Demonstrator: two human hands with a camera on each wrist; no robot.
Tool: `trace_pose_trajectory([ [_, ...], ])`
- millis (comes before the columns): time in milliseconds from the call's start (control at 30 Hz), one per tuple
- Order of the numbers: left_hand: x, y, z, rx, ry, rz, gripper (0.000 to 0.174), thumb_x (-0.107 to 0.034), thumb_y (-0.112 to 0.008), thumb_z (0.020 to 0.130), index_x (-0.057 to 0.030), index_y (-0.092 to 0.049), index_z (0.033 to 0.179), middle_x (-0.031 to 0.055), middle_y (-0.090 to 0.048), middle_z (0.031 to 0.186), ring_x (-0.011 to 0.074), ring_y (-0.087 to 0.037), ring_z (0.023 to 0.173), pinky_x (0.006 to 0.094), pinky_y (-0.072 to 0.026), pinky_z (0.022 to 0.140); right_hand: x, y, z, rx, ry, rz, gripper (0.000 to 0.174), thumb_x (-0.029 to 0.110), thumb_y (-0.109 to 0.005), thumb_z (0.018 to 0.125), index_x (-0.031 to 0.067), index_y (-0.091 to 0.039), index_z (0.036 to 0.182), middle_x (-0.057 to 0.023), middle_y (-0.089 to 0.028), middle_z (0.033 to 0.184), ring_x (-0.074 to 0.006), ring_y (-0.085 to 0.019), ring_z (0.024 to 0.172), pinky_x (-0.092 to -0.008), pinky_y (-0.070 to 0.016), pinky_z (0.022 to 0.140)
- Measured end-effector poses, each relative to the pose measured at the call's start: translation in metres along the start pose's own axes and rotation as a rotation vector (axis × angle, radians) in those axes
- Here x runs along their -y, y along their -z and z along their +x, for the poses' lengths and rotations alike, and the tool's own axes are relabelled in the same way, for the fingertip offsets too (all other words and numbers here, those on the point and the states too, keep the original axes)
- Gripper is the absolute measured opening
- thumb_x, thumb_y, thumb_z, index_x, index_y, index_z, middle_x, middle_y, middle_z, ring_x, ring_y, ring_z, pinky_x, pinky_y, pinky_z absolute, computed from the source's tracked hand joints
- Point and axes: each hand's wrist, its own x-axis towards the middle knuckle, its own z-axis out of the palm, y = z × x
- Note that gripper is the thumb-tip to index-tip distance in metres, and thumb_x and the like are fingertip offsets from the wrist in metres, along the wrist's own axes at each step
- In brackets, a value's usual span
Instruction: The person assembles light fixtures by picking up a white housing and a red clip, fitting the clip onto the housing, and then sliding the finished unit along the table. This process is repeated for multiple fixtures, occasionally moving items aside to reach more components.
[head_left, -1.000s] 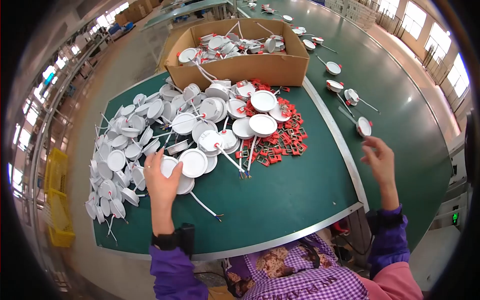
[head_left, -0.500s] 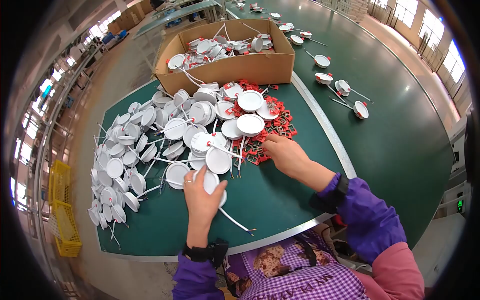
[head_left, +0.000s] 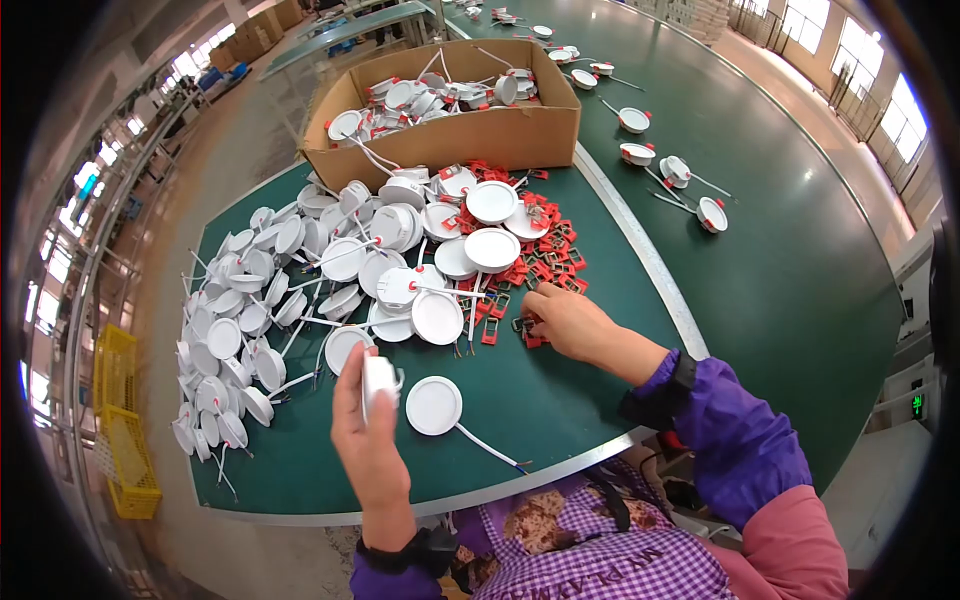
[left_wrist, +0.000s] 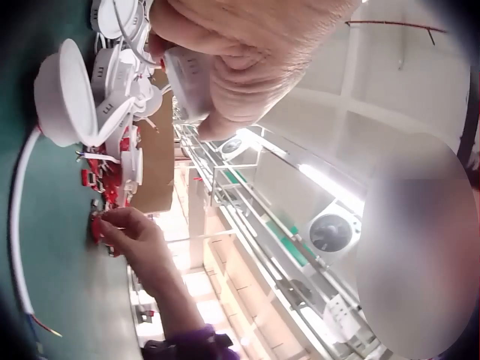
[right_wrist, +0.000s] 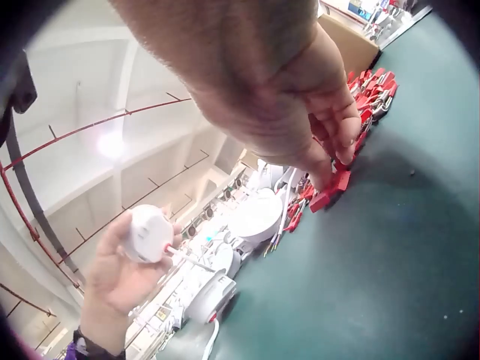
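Observation:
My left hand (head_left: 372, 455) holds a white round lamp (head_left: 379, 386) on edge between thumb and fingers, raised over the table; in the right wrist view the same lamp (right_wrist: 150, 234) shows its back and cable. Just right of it, another lamp (head_left: 434, 405) lies face up with its cable toward the table's front edge. My right hand (head_left: 585, 328) has its fingertips at the near edge of the red clips (head_left: 560, 262). Seen from the right wrist, thumb and fingers pinch at a red clip (right_wrist: 330, 193). A heap of white lamps (head_left: 225, 338) covers the left side.
A cardboard box (head_left: 450, 143) of lamps stands at the table's back. Beyond the metal edge strip (head_left: 640, 245), a green belt (head_left: 780, 230) carries several lamps with red clips. Yellow crates (head_left: 128, 440) stand on the floor at left.
My right hand has come from beside the belt to the red clips. The left hand has slid a lamp rightward and lifted another on edge. The whole view has shifted slightly.

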Motion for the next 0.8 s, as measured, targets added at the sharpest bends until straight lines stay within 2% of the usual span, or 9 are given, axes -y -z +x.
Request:
trace_pose_trajectory([
  [167, -0.023, 0.011, -0.010, 0.015, 0.010, -0.564, 0.065, -0.039, -0.050, 0.091, 0.0049, -0.030, 0.135, 0.0274, -0.040, 0.132, 0.0319, -0.041, 0.124, 0.0306, -0.0494, 0.081, 0.001, 0.000, -0.001, 0.039, 0.026, -0.059, 0.015, 0.009, -0.062, 0.079, 0.0019, -0.055, 0.091, -0.0158, -0.052, 0.094, -0.0342, -0.058, 0.083, -0.0416, -0.0485, 0.071],
  [267, -0.024, 0.009, -0.015, 0.048, 0.182, -0.856, 0.069, -0.042, -0.051, 0.090, 0.0051, -0.027, 0.135, 0.0308, -0.035, 0.134, 0.0358, -0.037, 0.127, 0.0325, -0.0523, 0.078, 0.002, 0.000, -0.001, 0.022, 0.038, -0.057, 0.017, 0.008, -0.061, 0.078, 0.0002, -0.053, 0.091, -0.0161, -0.052, 0.094, -0.0345, -0.058, 0.083, -0.0418, -0.0487, 0.071],
  [300, -0.020, 0.009, -0.017, 0.078, 0.221, -0.935, 0.067, -0.035, -0.056, 0.089, 0.0053, -0.027, 0.135, 0.0309, -0.033, 0.134, 0.0393, -0.034, 0.127, 0.0326, -0.0525, 0.082, 0.003, -0.001, -0.002, 0.011, 0.029, -0.058, 0.017, 0.007, -0.060, 0.077, -0.0007, -0.053, 0.090, -0.0163, -0.052, 0.094, -0.0346, -0.058, 0.083, -0.0418, -0.0488, 0.071],
  [433, 0.000, 0.003, -0.026, 0.107, 0.329, -0.598, 0.059, -0.019, -0.062, 0.086, 0.0057, -0.033, 0.130, 0.0289, -0.042, 0.127, 0.0415, -0.044, 0.118, 0.0314, -0.0546, 0.082, -0.004, 0.000, 0.004, 0.012, 0.059, -0.079, 0.017, 0.007, -0.060, 0.075, -0.0007, -0.053, 0.087, -0.0167, -0.054, 0.093, -0.0346, -0.058, 0.083, -0.0420, -0.0487, 0.072],
  [533, 0.001, -0.009, -0.034, 0.143, 0.455, -0.706, 0.040, -0.006, -0.054, 0.088, 0.0074, -0.039, 0.123, 0.0253, -0.050, 0.122, 0.0372, -0.052, 0.111, 0.0358, -0.0540, 0.080, 0.000, 0.003, 0.003, 0.009, 0.023, -0.086, 0.018, 0.008, -0.060, 0.072, 0.0000, -0.052, 0.087, -0.0166, -0.056, 0.090, -0.0344, -0.058, 0.081, -0.0422, -0.0486, 0.071],
  [600, 0.008, -0.017, -0.039, 0.152, 0.465, -0.625, 0.046, -0.017, -0.060, 0.087, 0.0063, -0.040, 0.122, 0.0257, -0.051, 0.118, 0.0376, -0.054, 0.109, 0.0342, -0.0541, 0.081, 0.002, 0.004, -0.001, -0.037, 0.024, -0.024, 0.018, 0.010, -0.060, 0.072, 0.0004, -0.051, 0.085, -0.0170, -0.057, 0.084, -0.0349, -0.059, 0.079, -0.0428, -0.0480, 0.069],
  [733, 0.035, -0.023, -0.050, 0.095, 0.545, -0.455, 0.036, -0.008, -0.058, 0.087, 0.0046, -0.046, 0.118, 0.0191, -0.058, 0.110, 0.0267, -0.060, 0.099, 0.0376, -0.0512, 0.081, 0.014, 0.014, -0.013, -0.038, -0.037, 0.222, 0.014, 0.007, -0.060, 0.076, 0.0002, -0.050, 0.083, -0.0173, -0.058, 0.074, -0.0375, -0.058, 0.074, -0.0419, -0.0470, 0.067],
  [767, 0.038, -0.026, -0.053, 0.116, 0.568, -0.443, 0.034, -0.006, -0.058, 0.086, 0.0044, -0.048, 0.117, 0.0170, -0.059, 0.108, 0.0249, -0.060, 0.097, 0.0365, -0.0514, 0.080, 0.017, 0.015, -0.018, -0.075, -0.030, 0.275, 0.014, 0.006, -0.061, 0.079, -0.0008, -0.050, 0.085, -0.0152, -0.062, 0.074, -0.0311, -0.061, 0.068, -0.0379, -0.0481, 0.063],
  [800, 0.039, -0.029, -0.053, 0.138, 0.591, -0.430, 0.032, -0.004, -0.059, 0.085, 0.0042, -0.049, 0.115, 0.0149, -0.060, 0.106, 0.0231, -0.061, 0.095, 0.0353, -0.0515, 0.080, 0.024, 0.019, -0.023, -0.082, -0.023, 0.273, 0.014, 0.006, -0.061, 0.079, -0.0008, -0.050, 0.085, -0.0152, -0.062, 0.074, -0.0311, -0.061, 0.068, -0.0379, -0.0481, 0.063],
])
